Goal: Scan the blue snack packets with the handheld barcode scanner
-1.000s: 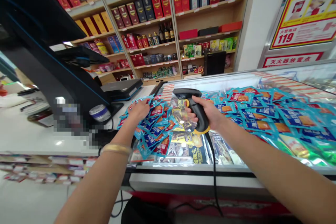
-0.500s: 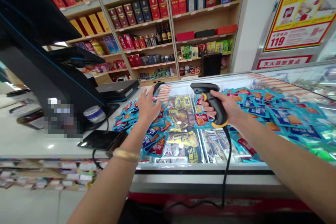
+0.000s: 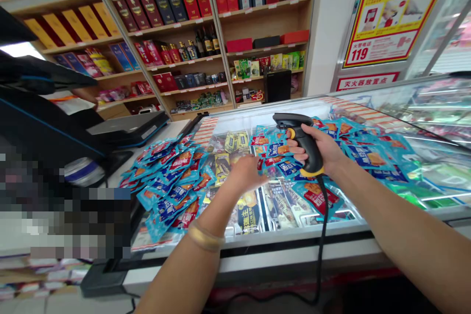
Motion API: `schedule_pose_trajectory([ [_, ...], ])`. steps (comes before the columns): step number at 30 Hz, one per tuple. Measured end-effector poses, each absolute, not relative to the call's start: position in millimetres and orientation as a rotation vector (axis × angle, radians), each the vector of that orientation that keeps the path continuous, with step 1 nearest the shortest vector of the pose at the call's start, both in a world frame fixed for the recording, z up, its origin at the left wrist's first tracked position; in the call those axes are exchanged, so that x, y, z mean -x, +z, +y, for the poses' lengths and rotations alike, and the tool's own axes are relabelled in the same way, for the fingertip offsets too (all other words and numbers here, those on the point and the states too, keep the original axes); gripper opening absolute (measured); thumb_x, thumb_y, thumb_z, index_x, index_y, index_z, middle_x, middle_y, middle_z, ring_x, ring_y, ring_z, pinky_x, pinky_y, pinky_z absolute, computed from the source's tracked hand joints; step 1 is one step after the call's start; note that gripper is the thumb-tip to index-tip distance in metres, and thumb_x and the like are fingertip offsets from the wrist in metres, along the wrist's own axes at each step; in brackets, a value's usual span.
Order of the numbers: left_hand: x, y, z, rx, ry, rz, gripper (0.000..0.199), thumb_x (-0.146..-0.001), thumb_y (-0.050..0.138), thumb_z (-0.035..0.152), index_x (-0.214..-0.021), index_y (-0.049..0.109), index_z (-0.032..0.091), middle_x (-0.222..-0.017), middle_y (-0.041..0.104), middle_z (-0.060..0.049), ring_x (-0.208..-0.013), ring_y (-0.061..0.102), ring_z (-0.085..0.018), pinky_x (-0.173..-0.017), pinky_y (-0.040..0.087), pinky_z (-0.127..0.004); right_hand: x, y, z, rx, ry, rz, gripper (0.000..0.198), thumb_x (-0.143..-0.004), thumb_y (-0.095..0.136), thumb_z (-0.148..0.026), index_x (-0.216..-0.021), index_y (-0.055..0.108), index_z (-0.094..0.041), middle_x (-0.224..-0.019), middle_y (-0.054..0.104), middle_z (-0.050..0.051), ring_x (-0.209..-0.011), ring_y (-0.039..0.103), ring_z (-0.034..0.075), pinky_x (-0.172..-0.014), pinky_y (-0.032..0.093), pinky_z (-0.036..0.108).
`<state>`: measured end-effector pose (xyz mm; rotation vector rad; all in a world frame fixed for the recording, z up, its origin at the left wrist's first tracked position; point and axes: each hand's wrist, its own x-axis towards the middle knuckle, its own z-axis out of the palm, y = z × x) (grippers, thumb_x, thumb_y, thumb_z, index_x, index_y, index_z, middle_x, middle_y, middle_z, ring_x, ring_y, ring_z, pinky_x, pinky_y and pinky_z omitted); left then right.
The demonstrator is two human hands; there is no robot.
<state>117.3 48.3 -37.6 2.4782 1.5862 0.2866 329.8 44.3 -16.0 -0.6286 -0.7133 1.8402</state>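
item one: a black handheld scanner (image 3: 312,149) with yellow trim, held above the glass, head up and to the left, its handle enclosed by the right grip (image 3: 327,151), fingers wrapped around and thumb along the upper part. a black cable (image 3: 321,240) drops from its base over the front edge.

item two: the left grip (image 3: 246,174), blurred, over the middle of the glass and near the middle packets (image 3: 287,167); whether its fingers are apart or together, from where i stand, i cannot tell. a gold-coloured bangle (image 3: 205,236) circles that wrist.

item three: blue snack packets with red or navy labels, lying on the glass: a heaped left pile (image 3: 172,184), the middle packets just beside the scanner, and a broad right spread (image 3: 368,154).

item four: the glass-topped chest (image 3: 265,260), with yellow-and-brown wrapped goods (image 3: 222,169) visible through the glass.

item five: to the left, a white surface (image 3: 175,128) bearing a flat dark device (image 3: 128,128).

item six: behind, wooden shelves (image 3: 270,17) of boxes and bottles; to the right, a red-and-yellow wall poster (image 3: 382,14) marked 119.
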Motion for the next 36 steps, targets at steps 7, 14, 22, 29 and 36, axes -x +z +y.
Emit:
schedule_pose_trajectory([
  [7, -101.2, -36.2, 58.1, -2.133, 0.682, 1.634, 0.033, -0.077, 0.048, 0.014, -0.102, 0.07, 0.017, -0.081, 0.072, -0.009, -0.081, 0.067, -0.025, -0.074, 0.05, -0.032, -328.1, -18.0, 44.3, 0.607, 1.864, -0.745, 0.023, -0.095, 0.044, -0.034, -0.086, 0.056, -0.016, -0.066, 0.049, 0.002, -0.046, 0.04, 0.008, -0.036, 0.04, 0.015],
  [14, -106.4, -37.6, 65.8, -1.188, 1.248, 1.219, 0.034, -0.077, 0.05, 0.016, -0.106, 0.065, 0.022, -0.068, 0.064, 0.002, -0.058, 0.062, -0.013, -0.064, 0.053, -0.028, -324.1, -20.1, 41.6, 0.594, 1.883, -0.802, 0.021, -0.094, 0.044, -0.032, -0.09, 0.056, -0.016, -0.067, 0.05, 0.003, -0.048, 0.042, 0.009, -0.036, 0.04, 0.016],
  [22, -111.2, -33.8, 60.8, -0.945, 1.351, 0.941, 0.029, -0.074, 0.055, 0.013, -0.101, 0.061, 0.021, -0.079, 0.069, -0.001, -0.08, 0.071, -0.017, -0.08, 0.058, -0.037, -323.1, -27.0, 42.4, 0.607, 1.958, -0.914, 0.022, -0.093, 0.049, -0.034, -0.09, 0.057, -0.015, -0.069, 0.052, 0.004, -0.049, 0.043, 0.009, -0.038, 0.042, 0.017],
  [29, -106.5, -29.9, 66.2, -0.81, 1.515, 0.876, 0.038, -0.078, 0.049, 0.009, -0.112, 0.059, 0.022, -0.082, 0.069, 0.0, -0.077, 0.071, -0.014, -0.078, 0.059, -0.033, -322.8, -29.8, 41.0, 0.674, 2.015, -1.001, 0.022, -0.091, 0.055, -0.035, -0.087, 0.057, -0.014, -0.071, 0.055, 0.004, -0.05, 0.046, 0.009, -0.039, 0.042, 0.017],
  [36, -103.3, -28.2, 68.1, -0.835, 1.544, 0.923, 0.042, -0.083, 0.044, 0.011, -0.122, 0.056, 0.023, -0.097, 0.069, -0.003, -0.086, 0.071, -0.016, -0.078, 0.059, -0.032, -322.6, -30.6, 40.1, 0.699, 2.04, -1.035, 0.023, -0.09, 0.059, -0.036, -0.084, 0.057, -0.014, -0.07, 0.056, 0.003, -0.05, 0.048, 0.009, -0.04, 0.043, 0.017],
])
